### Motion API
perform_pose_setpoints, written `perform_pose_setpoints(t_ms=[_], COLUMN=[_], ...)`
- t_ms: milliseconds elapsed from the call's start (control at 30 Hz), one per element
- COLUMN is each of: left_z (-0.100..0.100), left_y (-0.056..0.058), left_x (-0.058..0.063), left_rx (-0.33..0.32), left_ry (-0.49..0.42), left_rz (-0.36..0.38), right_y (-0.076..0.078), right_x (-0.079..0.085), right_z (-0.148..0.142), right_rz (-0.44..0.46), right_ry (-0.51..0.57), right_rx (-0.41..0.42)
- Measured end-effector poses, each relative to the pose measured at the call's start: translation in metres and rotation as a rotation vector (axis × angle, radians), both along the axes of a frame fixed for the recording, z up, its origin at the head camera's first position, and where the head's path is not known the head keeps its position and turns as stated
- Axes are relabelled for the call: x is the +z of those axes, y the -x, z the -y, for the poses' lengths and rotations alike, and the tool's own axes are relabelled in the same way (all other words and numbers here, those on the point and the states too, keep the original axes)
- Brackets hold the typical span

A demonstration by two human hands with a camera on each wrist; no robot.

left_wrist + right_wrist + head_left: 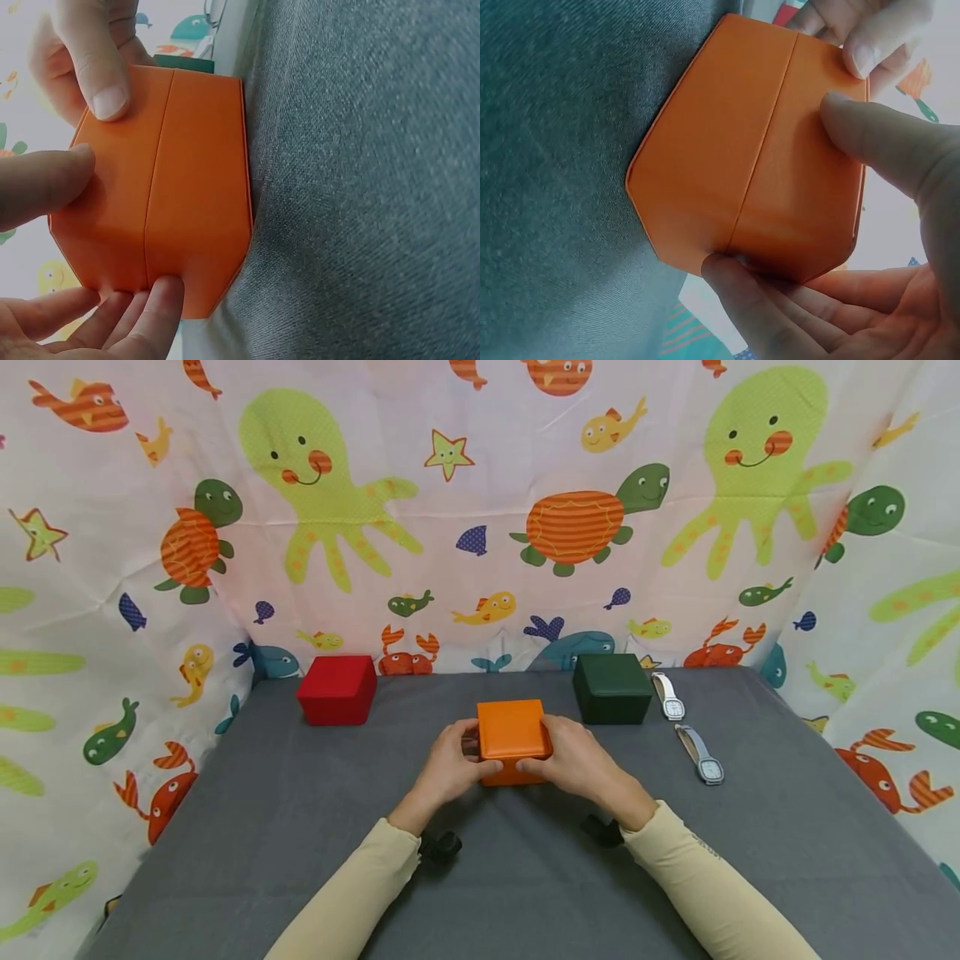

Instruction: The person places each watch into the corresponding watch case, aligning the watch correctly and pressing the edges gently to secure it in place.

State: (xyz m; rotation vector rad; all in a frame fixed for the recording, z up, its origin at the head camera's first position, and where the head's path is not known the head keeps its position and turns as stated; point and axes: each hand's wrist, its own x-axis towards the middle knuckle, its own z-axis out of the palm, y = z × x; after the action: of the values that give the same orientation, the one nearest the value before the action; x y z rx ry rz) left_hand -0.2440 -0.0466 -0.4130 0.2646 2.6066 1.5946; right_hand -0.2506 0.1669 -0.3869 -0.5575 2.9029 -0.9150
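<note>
Cream fabric sleeves (347,893) lead to left hand (447,764) and right hand (583,758); both grips pinch the orange, faceted, leather-look box (513,729), apparently resting mid-way along the grey cloth-covered surface (510,885). Judgement: even thumb pressure should keep its seam (154,176) level.

three boxes (337,691) (513,732) (613,691), two watches (674,709) (710,770), two hands (452,757) (579,755), two sleeves (347,893) (716,889), one tabletop (262,843)

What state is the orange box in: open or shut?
Shut: both wrist views show the orange box with lid and base meeting along one seam.
</note>
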Motion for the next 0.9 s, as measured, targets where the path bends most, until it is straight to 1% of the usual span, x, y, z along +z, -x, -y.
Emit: perform_pose_setpoints(t_ms=[133,233,300,400,600,700,900], left_z=[0.0,-0.001,-0.002,-0.002,-0.005,-0.005,-0.004], left_y=[0.001,0.001,0.001,0.001,0.002,0.001,-0.001], left_x=[-0.002,-0.005,-0.007,-0.009,-0.01,-0.01,-0.011], left_rx=[0.003,0.006,0.012,0.021,0.034,0.031,0.045], left_ry=[-0.001,0.031,0.056,0.074,0.06,0.046,0.023], left_rz=[0.007,0.041,0.065,0.074,0.063,0.054,0.047], right_y=[0.002,0.004,0.004,0.006,0.007,0.007,0.007], right_x=[-0.001,-0.003,-0.005,-0.008,-0.008,-0.01,-0.014], right_z=[-0.005,-0.008,-0.01,-0.012,-0.012,-0.012,-0.009], right_rz=[0.077,0.131,0.149,0.156,0.144,0.123,0.096], right_ry=[0.086,0.14,0.143,0.141,0.169,0.186,0.168], right_rx=[-0.006,-0.011,-0.011,-0.014,-0.036,-0.021,-0.003])
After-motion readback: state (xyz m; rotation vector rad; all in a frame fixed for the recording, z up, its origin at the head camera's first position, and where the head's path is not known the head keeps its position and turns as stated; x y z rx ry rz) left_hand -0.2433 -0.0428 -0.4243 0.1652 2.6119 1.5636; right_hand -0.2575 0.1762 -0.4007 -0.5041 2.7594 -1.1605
